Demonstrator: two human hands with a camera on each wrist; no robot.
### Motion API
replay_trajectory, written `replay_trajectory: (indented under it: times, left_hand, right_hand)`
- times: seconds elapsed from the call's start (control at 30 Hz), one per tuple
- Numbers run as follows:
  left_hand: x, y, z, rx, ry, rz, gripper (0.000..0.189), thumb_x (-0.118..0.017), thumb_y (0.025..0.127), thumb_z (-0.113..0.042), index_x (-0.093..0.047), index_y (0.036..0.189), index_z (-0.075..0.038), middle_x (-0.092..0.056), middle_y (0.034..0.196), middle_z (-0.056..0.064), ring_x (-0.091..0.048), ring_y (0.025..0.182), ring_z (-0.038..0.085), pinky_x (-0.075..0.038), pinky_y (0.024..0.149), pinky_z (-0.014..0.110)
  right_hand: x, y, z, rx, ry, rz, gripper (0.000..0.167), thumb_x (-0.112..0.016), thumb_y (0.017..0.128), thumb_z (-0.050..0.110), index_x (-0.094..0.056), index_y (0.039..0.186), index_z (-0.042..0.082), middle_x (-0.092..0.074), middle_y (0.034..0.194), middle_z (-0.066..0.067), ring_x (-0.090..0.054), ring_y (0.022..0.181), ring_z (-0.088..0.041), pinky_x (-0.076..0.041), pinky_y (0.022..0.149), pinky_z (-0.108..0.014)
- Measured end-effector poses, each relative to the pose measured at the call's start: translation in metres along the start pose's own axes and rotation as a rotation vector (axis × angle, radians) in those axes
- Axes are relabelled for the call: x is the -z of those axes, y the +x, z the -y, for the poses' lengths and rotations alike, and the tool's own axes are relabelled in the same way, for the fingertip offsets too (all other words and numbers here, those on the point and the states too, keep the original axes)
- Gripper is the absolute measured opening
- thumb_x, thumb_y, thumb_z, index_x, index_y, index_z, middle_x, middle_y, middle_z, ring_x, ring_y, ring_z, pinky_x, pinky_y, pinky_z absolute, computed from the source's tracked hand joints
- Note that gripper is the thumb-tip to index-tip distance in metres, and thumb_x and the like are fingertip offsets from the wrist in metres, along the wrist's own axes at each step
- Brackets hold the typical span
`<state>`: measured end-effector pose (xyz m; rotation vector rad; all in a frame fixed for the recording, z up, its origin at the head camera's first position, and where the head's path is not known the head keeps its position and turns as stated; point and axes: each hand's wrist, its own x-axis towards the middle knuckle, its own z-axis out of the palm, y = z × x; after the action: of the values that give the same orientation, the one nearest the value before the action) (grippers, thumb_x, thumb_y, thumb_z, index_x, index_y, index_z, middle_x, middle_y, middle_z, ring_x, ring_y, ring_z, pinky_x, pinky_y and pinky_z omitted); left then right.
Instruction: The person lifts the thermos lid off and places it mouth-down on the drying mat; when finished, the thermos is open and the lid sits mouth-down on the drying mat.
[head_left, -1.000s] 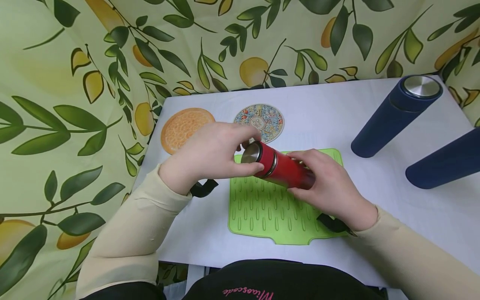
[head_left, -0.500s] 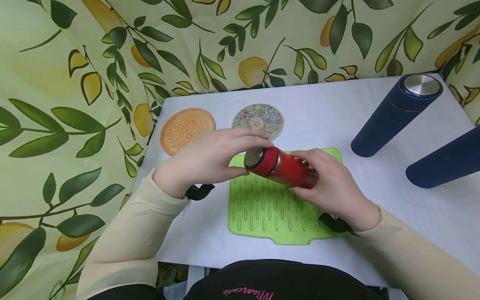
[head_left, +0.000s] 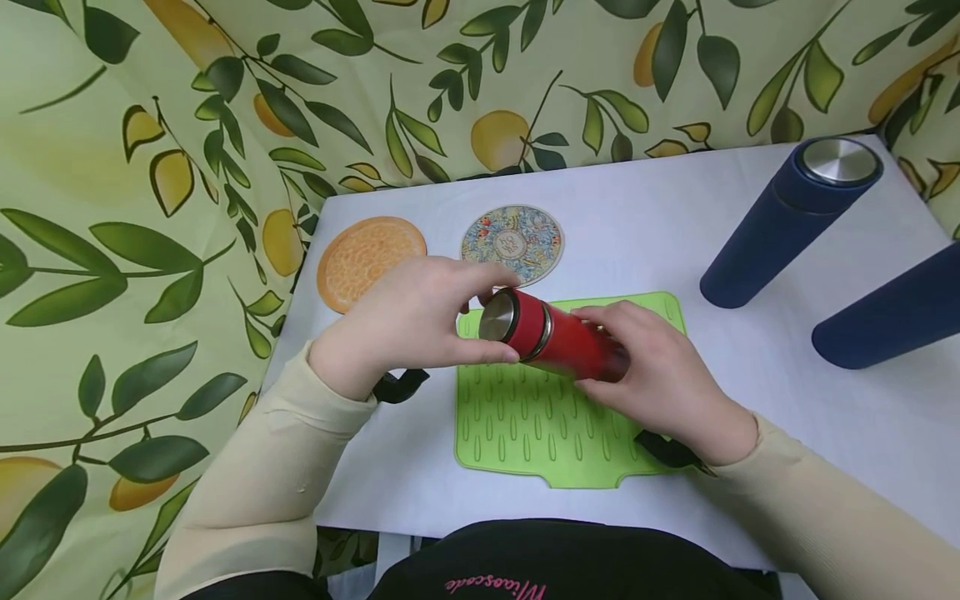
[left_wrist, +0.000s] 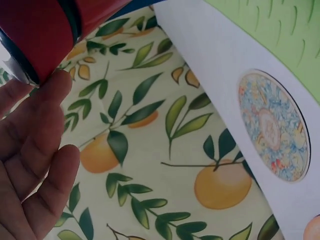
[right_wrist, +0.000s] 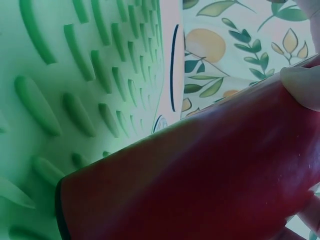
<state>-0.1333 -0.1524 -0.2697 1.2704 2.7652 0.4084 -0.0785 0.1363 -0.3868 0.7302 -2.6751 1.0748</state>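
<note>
A red thermos (head_left: 581, 343) lies tilted in the air over the green ridged mat (head_left: 517, 442), its steel-topped lid (head_left: 529, 323) pointing left. My right hand (head_left: 663, 371) grips the thermos body near its base, thumb on the near side and fingers on the far side. Around the lid my left hand (head_left: 416, 321) has its thumb in front and fingers behind. In the left wrist view, fingertips (left_wrist: 60, 82) meet the lid's edge, with the other fingers loosely bent. The red body (right_wrist: 200, 170) fills much of the right wrist view, its base close over the mat.
Two dark blue thermoses stand at the right, one (head_left: 787, 225) farther back and one (head_left: 892, 308) cut off by the frame edge. Behind the left hand lie an orange round mat (head_left: 367, 258) and a patterned round coaster (head_left: 517, 237). A leaf-print cloth (head_left: 495, 83) hangs behind the white table (head_left: 375, 492).
Half a second ago my left thumb was off the lid with the fingers over its top; now thumb and fingers are back around it. My right hand stays in its grip.
</note>
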Motion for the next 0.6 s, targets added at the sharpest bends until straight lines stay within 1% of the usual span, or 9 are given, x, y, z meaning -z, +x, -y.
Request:
replay_trajectory:
  times: [0.03,0.1,0.17,0.2,0.27,0.33,0.37,0.47,0.6]
  left_hand:
    - [-0.0002,-0.0001,0.0002,-0.011,-0.002,0.002,0.082,-0.095,0.083,-0.056,-0.066,0.148,-0.015,-0.078,0.128,0.001,-0.075,0.111,0.017,-0.063,0.088,0.039]
    - [0.0002,-0.0010,0.0000,-0.038,-0.013,0.012,0.091,-0.100,0.080,-0.049,-0.062,0.155,-0.015,-0.072,0.145,0.003,-0.070,0.131,0.021,-0.062,0.103,0.044]
    - [0.0005,-0.0022,-0.0003,-0.081,-0.038,0.020,0.097,-0.104,0.077,-0.036,-0.057,0.160,-0.014,-0.061,0.160,0.005,-0.059,0.148,0.024,-0.055,0.117,0.048]
    - [0.0006,-0.0031,-0.0005,-0.111,-0.046,0.018,0.096,-0.105,0.077,-0.028,-0.057,0.159,-0.013,-0.058,0.162,0.005,-0.057,0.150,0.025,-0.053,0.119,0.048]
    - [0.0001,-0.0042,-0.0015,-0.160,-0.050,0.007,0.085,-0.101,0.080,-0.012,-0.060,0.155,-0.011,-0.060,0.160,0.007,-0.059,0.148,0.026,-0.053,0.119,0.047]
    - [-0.0011,-0.0042,-0.0018,-0.196,-0.051,-0.008,0.073,-0.097,0.083,-0.004,-0.064,0.148,-0.010,-0.064,0.156,0.009,-0.063,0.143,0.027,-0.055,0.117,0.046]
    - [-0.0016,-0.0041,-0.0017,-0.205,-0.046,-0.015,0.069,-0.096,0.083,-0.004,-0.066,0.145,-0.010,-0.066,0.153,0.009,-0.065,0.140,0.027,-0.056,0.115,0.046]
    - [-0.0024,-0.0033,-0.0011,-0.194,-0.058,-0.016,0.062,-0.096,0.085,-0.009,-0.069,0.140,-0.009,-0.070,0.145,0.008,-0.070,0.131,0.025,-0.059,0.110,0.045]
    - [-0.0021,-0.0027,-0.0019,-0.118,-0.066,0.000,0.066,-0.098,0.085,-0.029,-0.069,0.141,-0.009,-0.075,0.134,0.005,-0.073,0.118,0.020,-0.062,0.102,0.042]
  right_hand:
    - [0.0001,0.0000,-0.0005,0.001,-0.003,-0.003,0.082,-0.103,0.070,0.007,-0.068,0.144,0.010,-0.074,0.123,-0.008,-0.069,0.110,-0.026,-0.064,0.087,-0.052]
    - [0.0007,0.0002,-0.0014,0.001,-0.008,-0.007,0.082,-0.102,0.070,0.008,-0.068,0.144,0.009,-0.074,0.123,-0.009,-0.069,0.109,-0.026,-0.064,0.087,-0.052]
    - [0.0013,0.0004,-0.0018,-0.005,-0.016,-0.006,0.081,-0.102,0.070,0.008,-0.068,0.143,0.009,-0.074,0.122,-0.009,-0.070,0.109,-0.027,-0.064,0.086,-0.052]
    - [0.0017,0.0005,-0.0019,-0.008,-0.018,-0.005,0.081,-0.102,0.070,0.008,-0.068,0.143,0.009,-0.074,0.122,-0.009,-0.070,0.108,-0.027,-0.063,0.086,-0.052]
    - [0.0026,0.0007,-0.0018,-0.014,-0.019,-0.002,0.080,-0.102,0.071,0.009,-0.068,0.144,0.010,-0.074,0.122,-0.009,-0.069,0.108,-0.027,-0.063,0.086,-0.052]
    - [0.0031,0.0008,-0.0015,-0.020,-0.016,0.004,0.080,-0.101,0.071,0.009,-0.067,0.144,0.010,-0.074,0.122,-0.008,-0.069,0.109,-0.026,-0.062,0.087,-0.051]
    - [0.0033,0.0008,-0.0013,-0.020,-0.012,0.006,0.080,-0.101,0.071,0.008,-0.067,0.144,0.010,-0.073,0.122,-0.008,-0.069,0.109,-0.026,-0.062,0.087,-0.051]
    - [0.0035,0.0004,-0.0002,-0.021,-0.002,0.014,0.079,-0.101,0.071,0.007,-0.068,0.143,0.010,-0.073,0.123,-0.008,-0.069,0.110,-0.026,-0.062,0.088,-0.051]
    - [0.0034,-0.0005,0.0021,-0.012,0.001,0.024,0.079,-0.101,0.071,0.007,-0.068,0.143,0.010,-0.073,0.124,-0.009,-0.069,0.111,-0.027,-0.063,0.091,-0.054]
